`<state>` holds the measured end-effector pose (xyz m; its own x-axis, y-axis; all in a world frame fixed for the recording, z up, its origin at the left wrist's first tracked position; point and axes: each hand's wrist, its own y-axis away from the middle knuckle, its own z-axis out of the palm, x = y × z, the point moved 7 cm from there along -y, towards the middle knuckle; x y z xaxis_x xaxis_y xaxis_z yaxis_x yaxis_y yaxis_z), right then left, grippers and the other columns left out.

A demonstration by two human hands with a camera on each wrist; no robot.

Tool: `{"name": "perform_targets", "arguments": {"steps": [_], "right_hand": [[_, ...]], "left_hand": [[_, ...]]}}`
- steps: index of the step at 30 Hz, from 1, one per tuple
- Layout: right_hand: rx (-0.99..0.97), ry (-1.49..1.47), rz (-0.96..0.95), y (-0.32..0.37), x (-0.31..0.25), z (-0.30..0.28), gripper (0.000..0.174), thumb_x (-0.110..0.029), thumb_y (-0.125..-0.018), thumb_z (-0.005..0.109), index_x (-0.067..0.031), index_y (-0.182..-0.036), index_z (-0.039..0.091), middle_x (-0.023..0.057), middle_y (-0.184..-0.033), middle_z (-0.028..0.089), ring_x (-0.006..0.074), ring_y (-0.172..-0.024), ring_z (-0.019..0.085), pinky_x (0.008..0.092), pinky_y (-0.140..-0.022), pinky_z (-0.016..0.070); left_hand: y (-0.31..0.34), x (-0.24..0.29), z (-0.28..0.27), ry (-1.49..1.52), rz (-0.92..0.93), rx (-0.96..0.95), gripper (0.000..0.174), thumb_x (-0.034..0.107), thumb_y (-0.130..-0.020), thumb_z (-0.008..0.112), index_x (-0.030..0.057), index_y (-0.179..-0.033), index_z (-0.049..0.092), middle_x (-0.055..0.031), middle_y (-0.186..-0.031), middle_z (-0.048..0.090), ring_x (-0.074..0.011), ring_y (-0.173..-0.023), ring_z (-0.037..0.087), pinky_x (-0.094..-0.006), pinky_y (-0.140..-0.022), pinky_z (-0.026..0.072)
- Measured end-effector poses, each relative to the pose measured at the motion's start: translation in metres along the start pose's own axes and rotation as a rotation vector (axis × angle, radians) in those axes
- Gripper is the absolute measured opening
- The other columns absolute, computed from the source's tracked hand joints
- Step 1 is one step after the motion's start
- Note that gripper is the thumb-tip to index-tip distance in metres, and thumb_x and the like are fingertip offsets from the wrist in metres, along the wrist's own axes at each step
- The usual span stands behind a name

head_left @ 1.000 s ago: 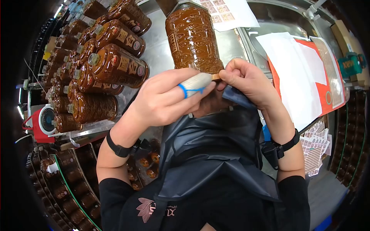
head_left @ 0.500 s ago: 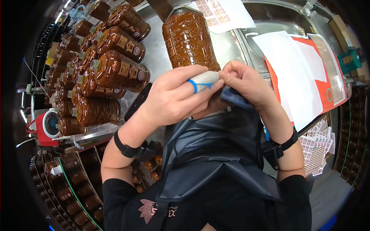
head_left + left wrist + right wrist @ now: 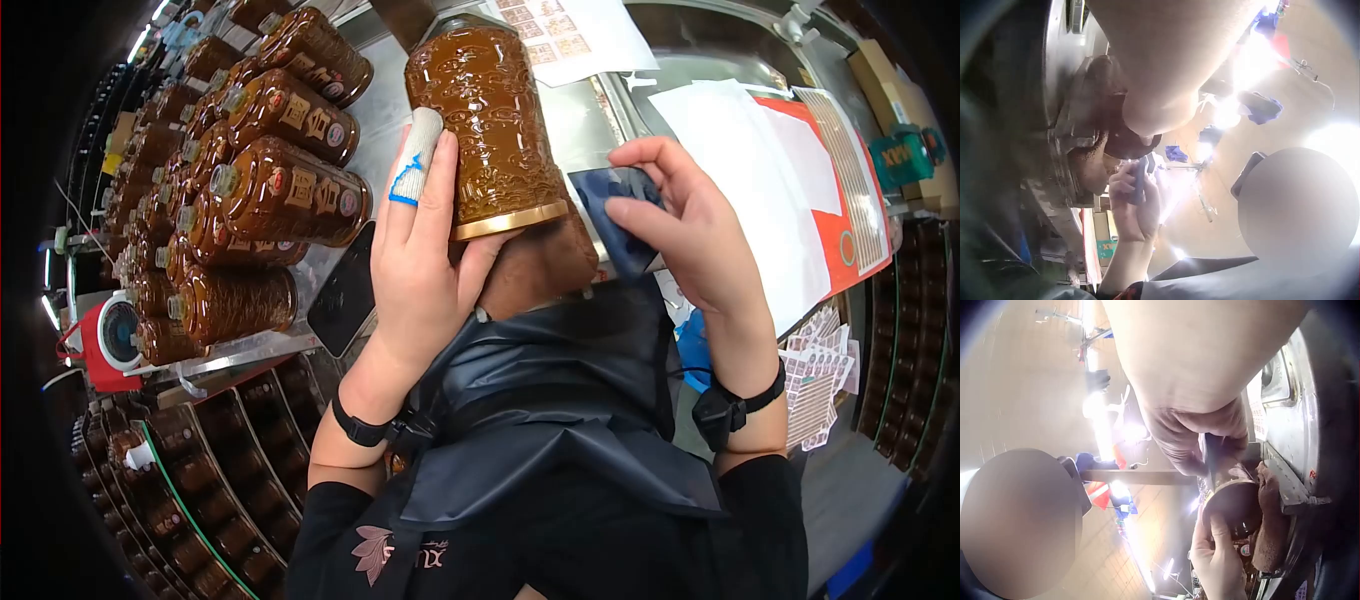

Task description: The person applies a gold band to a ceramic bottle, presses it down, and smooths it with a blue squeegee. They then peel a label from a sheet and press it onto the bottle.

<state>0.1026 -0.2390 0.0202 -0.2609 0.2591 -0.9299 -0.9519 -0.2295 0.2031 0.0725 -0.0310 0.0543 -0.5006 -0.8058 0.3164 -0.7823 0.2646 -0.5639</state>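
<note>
The large amber embossed bottle (image 3: 490,120) lies on its side at the table, base towards the person. The left hand (image 3: 422,235) is clamped round its base end; the right hand (image 3: 700,225) pinches a flat dark-blue piece (image 3: 634,238), apart from the bottle. Step in hand, as judged: finishing the shiny gold base band (image 3: 510,222). Next move likely calls for steady support while the piece meets the band. The band's far side is hidden; the piece's material is unclear.
</note>
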Motion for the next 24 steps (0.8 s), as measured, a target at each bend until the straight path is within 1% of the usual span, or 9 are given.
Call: {"name": "perform_targets", "arguments": {"steps": [2, 5, 6, 9, 12, 14, 18, 21, 24], "right_hand": [[-0.031, 0.076, -0.019, 0.004, -0.007, 0.006, 0.04, 0.006, -0.09, 0.07, -0.0025, -0.127, 0.057, 0.003, -0.1, 0.07, 0.0048, -0.088, 0.064, 0.0192, -0.076, 0.0518], [-0.001, 0.3, -0.083, 0.009, -0.019, 0.013, 0.043, 0.01, -0.087, 0.073, -0.0026, -0.125, 0.059, 0.0037, -0.1, 0.069, 0.0055, -0.09, 0.065, 0.0197, -0.077, 0.0524], [-0.012, 0.386, -0.235, 0.014, -0.027, 0.02, 0.038, 0.01, -0.086, 0.075, -0.0016, -0.12, 0.063, 0.0029, -0.1, 0.069, 0.0062, -0.091, 0.065, 0.02, -0.081, 0.0523], [-0.094, 0.484, -0.352, 0.017, -0.034, 0.035, 0.031, 0.007, -0.086, 0.076, -0.0003, -0.115, 0.068, 0.0018, -0.101, 0.07, 0.0069, -0.091, 0.066, 0.021, -0.081, 0.0528], [-0.107, 0.456, -0.3, 0.008, -0.032, 0.041, 0.029, 0.005, -0.087, 0.076, 0.0005, -0.115, 0.069, 0.0027, -0.103, 0.072, 0.0079, -0.094, 0.067, 0.0225, -0.084, 0.0538], [-0.081, 0.46, -0.159, 0.0, -0.032, 0.042, 0.027, 0.001, -0.088, 0.076, 0.0007, -0.114, 0.07, 0.0033, -0.104, 0.073, 0.0086, -0.095, 0.068, 0.0241, -0.086, 0.0548], [-0.089, 0.523, -0.209, -0.019, -0.029, 0.036, 0.026, -0.009, -0.088, 0.079, -0.0009, -0.111, 0.07, -0.0011, -0.09, 0.073, 0.0047, -0.079, 0.065, 0.0222, -0.071, 0.0537], [-0.103, 0.356, -0.168, -0.027, -0.029, 0.035, 0.022, -0.01, -0.09, 0.077, -0.0014, -0.109, 0.072, -0.0014, -0.09, 0.073, 0.0037, -0.079, 0.065, 0.0209, -0.07, 0.0529], [-0.13, 0.392, -0.179, -0.019, -0.034, 0.04, 0.022, -0.008, -0.089, 0.078, -0.0005, -0.109, 0.071, -0.0001, -0.09, 0.073, 0.0035, -0.08, 0.065, 0.0203, -0.07, 0.0527]], "left_hand": [[0.006, -0.006, 0.0, 0.058, -0.031, 0.024, 0.081, 0.017, -0.081, 0.085, -0.0044, -0.15, 0.048, -0.0258, -0.144, 0.057, -0.0434, -0.125, 0.059, -0.0466, -0.103, 0.05], [0.011, -0.011, 0.0, 0.101, -0.057, 0.04, 0.083, 0.015, -0.081, 0.085, -0.0051, -0.151, 0.046, -0.0258, -0.143, 0.058, -0.0404, -0.115, 0.064, -0.0432, -0.096, 0.0528], [0.011, -0.011, 0.001, 0.123, -0.073, 0.031, 0.081, 0.012, -0.084, 0.083, -0.0037, -0.153, 0.045, -0.0256, -0.144, 0.057, -0.0393, -0.121, 0.062, -0.0424, -0.101, 0.0504], [0.011, -0.011, 0.0, 0.162, -0.11, 0.031, 0.078, 0.009, -0.086, 0.081, -0.0025, -0.154, 0.044, -0.0255, -0.143, 0.058, -0.0386, -0.125, 0.061, -0.0414, -0.105, 0.0485], [0.01, -0.013, 0.002, 0.165, -0.085, 0.044, 0.077, 0.008, -0.086, 0.081, -0.0021, -0.153, 0.045, -0.0258, -0.142, 0.059, -0.0389, -0.124, 0.062, -0.0413, -0.104, 0.049], [0.011, -0.012, 0.002, 0.117, -0.014, 0.106, 0.082, 0.019, -0.081, 0.085, -0.004, -0.151, 0.048, -0.0246, -0.14, 0.061, -0.038, -0.107, 0.066, -0.0413, -0.09, 0.0539], [0.012, -0.013, 0.001, 0.14, -0.036, 0.102, 0.081, 0.018, -0.081, 0.085, -0.0041, -0.15, 0.049, -0.0238, -0.139, 0.061, -0.038, -0.108, 0.066, -0.0416, -0.091, 0.0537], [0.011, -0.012, 0.0, 0.13, -0.012, 0.103, 0.081, 0.017, -0.08, 0.085, -0.0036, -0.15, 0.049, -0.0232, -0.139, 0.061, -0.0379, -0.111, 0.065, -0.0416, -0.093, 0.0535], [0.012, -0.014, 0.002, 0.145, -0.053, 0.099, 0.081, 0.018, -0.08, 0.085, -0.0028, -0.15, 0.05, -0.0232, -0.139, 0.062, -0.0382, -0.114, 0.064, -0.0419, -0.095, 0.053]]}}
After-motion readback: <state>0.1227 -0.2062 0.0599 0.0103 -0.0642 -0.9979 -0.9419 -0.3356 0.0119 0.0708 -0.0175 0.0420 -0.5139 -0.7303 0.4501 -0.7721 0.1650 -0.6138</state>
